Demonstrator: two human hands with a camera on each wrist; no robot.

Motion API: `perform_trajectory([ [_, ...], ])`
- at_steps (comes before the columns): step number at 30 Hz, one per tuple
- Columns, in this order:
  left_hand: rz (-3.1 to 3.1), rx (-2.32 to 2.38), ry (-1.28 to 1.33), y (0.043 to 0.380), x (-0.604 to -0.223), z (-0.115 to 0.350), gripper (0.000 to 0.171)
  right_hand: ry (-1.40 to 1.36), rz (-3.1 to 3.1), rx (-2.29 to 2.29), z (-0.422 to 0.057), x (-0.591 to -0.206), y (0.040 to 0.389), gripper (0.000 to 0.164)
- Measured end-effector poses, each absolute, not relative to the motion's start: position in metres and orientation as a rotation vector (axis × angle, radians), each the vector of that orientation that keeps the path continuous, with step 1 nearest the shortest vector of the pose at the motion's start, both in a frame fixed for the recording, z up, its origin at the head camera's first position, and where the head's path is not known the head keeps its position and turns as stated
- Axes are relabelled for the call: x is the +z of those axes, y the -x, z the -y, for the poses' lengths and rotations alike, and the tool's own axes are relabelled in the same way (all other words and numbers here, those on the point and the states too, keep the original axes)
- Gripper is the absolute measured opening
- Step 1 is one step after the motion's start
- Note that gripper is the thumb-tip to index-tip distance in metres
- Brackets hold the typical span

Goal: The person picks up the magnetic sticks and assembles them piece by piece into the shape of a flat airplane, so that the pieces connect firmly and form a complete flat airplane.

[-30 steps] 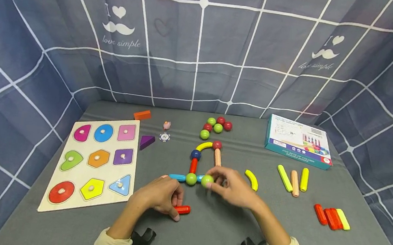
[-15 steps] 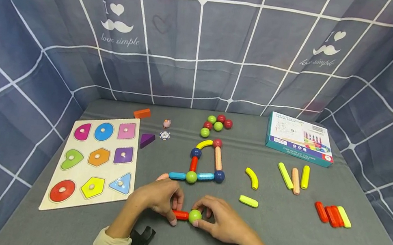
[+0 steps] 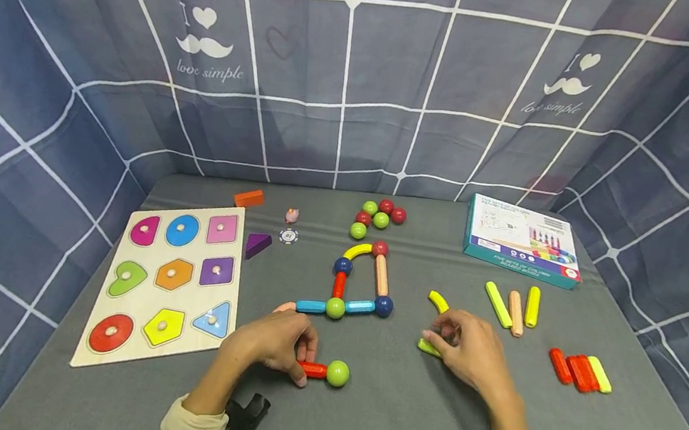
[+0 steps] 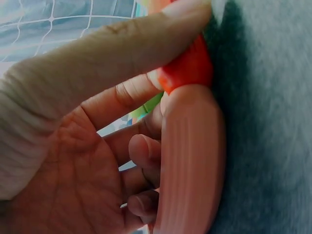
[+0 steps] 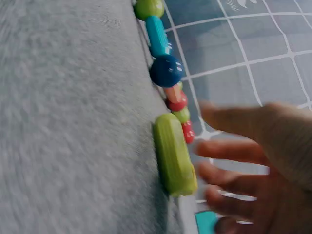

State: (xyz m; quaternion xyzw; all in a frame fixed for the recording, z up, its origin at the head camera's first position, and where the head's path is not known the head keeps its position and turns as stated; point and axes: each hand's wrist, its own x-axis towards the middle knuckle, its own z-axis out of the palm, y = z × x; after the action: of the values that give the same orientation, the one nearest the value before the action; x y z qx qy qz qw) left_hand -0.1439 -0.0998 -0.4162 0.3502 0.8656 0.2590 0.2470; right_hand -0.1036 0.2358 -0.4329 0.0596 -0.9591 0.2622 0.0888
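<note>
My left hand (image 3: 277, 341) pinches a red stick (image 3: 315, 370) between thumb and fingers. A light green ball (image 3: 338, 373) sits at that stick's right end. In the left wrist view, a peach stick (image 4: 192, 156) meets the red part under the thumb. My right hand (image 3: 470, 345) is at a short yellow-green stick (image 3: 428, 347) lying on the table; in the right wrist view its fingers are spread beside the stick (image 5: 174, 156). Just behind, a curved yellow stick (image 3: 437, 301) is partly hidden by the hand.
Joined sticks and balls, with a dark blue ball (image 3: 383, 306) at one corner, lie mid-table. Several loose balls (image 3: 380, 220) lie behind. A shape puzzle board (image 3: 162, 279) is at left. Loose sticks (image 3: 516, 312) and a box (image 3: 521, 244) are at right.
My right hand brought the green ball to the red stick's end, let it go and moved right to the yellow-green stick. The left hand stayed at the red stick.
</note>
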Motion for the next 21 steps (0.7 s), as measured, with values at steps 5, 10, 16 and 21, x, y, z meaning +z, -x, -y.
perform_trajectory([
  [5, -2.355, 0.714, -0.940, 0.143, -0.416, 0.102, 0.027, -0.209, 3.041, 0.756, -0.239, -0.437, 0.099, 0.022],
  [10, -2.292, 0.862, -0.894, 0.149, -0.409, 0.115, 0.026, -0.195, 3.046, 0.755, -0.237, -0.439, 0.099, 0.019],
  [16, -2.568, 0.998, -0.724, 0.162, -0.407, 0.141, 0.018, -0.211, 3.038, 0.765, -0.234, -0.442, 0.099, 0.018],
  [21, -2.793, 0.853, -0.563, 0.165, -0.415, 0.144, 0.022, -0.320, 3.012, 0.829, -0.226, -0.445, 0.100, 0.017],
])
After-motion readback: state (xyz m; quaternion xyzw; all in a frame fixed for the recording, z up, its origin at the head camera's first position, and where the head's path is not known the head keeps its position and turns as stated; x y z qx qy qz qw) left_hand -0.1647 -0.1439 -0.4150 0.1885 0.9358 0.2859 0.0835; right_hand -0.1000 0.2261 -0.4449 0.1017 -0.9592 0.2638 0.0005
